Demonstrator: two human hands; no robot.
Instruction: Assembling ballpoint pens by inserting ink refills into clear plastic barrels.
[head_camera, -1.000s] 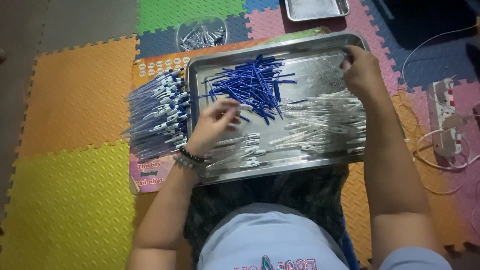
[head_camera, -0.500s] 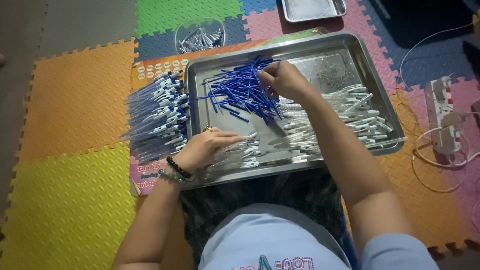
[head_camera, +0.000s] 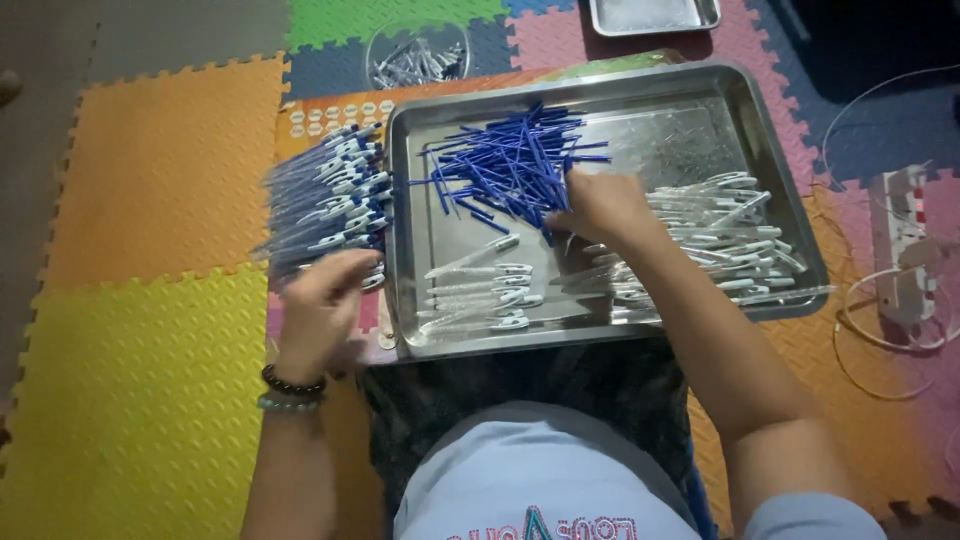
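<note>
Right hand (head_camera: 598, 205) pinches blue refills (head_camera: 515, 165) mid-tray (head_camera: 700, 85); left hand (head_camera: 325, 300), loosely curled, touches stacked pens (head_camera: 325, 195) outside its rim.

my arms are bare from the short sleeves down. on my left wrist i wear two bracelets side by side: one of dark round beads (head_camera: 293, 382), and one of pale greenish beads (head_camera: 290, 403) just behind it. my shirt (head_camera: 540, 480) is light grey-blue, with a bit of coloured print at the chest, in red and teal. its sleeve (head_camera: 815, 517) shows at my right shoulder. dark cloth (head_camera: 520, 385) covers my lap.
</note>
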